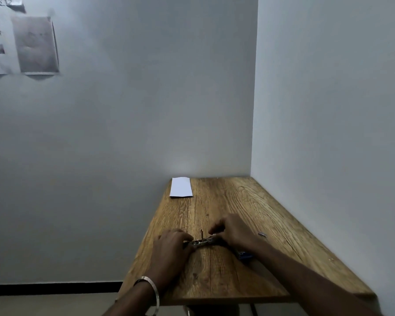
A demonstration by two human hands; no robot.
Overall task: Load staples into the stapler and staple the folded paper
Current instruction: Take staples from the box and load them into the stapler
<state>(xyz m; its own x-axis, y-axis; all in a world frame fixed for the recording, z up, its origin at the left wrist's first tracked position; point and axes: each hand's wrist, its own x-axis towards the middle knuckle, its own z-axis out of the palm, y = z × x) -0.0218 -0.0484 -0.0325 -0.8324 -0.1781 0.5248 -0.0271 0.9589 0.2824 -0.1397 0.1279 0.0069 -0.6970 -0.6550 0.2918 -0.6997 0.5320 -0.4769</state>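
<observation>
Left hand, silver bangle at wrist, and right hand are gripping opposite ends of the small metal stapler, lying crosswise on the wooden tabletop. Folded white paper is lying well beyond, far-left corner, nearer the left hand.

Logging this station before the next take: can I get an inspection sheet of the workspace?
Surface: wooden table in a wall corner, bare wood.
Job's things: metal stapler between both hands; folded paper at far left corner, untouched.
Clutter: small metal piece to the right, perhaps staples; blue item under right forearm.
Hands: left hand and right hand both on the stapler.
Cables: nothing seen.
Surroundings: grey walls; printed sheets upper left.
</observation>
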